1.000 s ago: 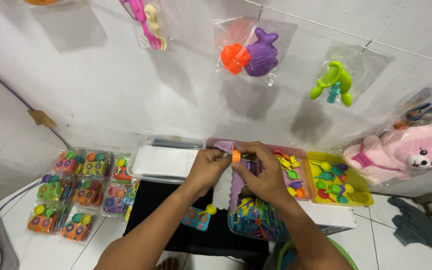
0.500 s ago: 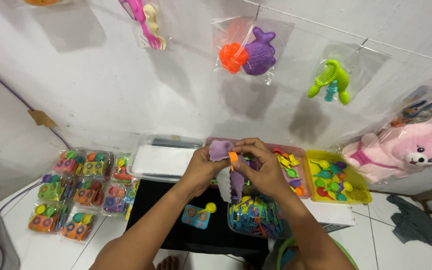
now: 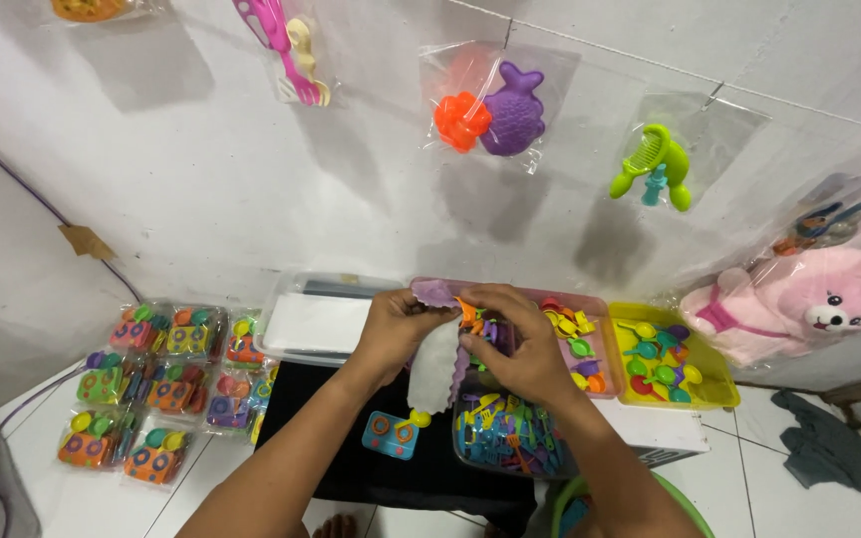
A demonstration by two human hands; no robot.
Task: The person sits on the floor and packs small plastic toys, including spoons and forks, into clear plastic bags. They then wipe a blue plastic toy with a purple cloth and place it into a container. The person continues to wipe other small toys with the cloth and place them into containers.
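- I'm in a small home packing spot for cheap plastic toys, set up on a white tiled floor (image 3: 72, 508) against a bare white wall (image 3: 151, 169).
- Sample toys hang on the wall in clear bags (image 3: 495, 105), strung along a line.
- To my left lie rows of finished toy packs (image 3: 142, 384).
- Straight ahead are open trays (image 3: 665, 359) of loose coloured pieces.
- A bagged pink plush bear (image 3: 799, 304) sits at the far right.

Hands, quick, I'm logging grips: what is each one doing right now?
Left hand: closed on the clear plastic bag at its top.
Right hand: closed on the same bag, fingers pinching its top edge.
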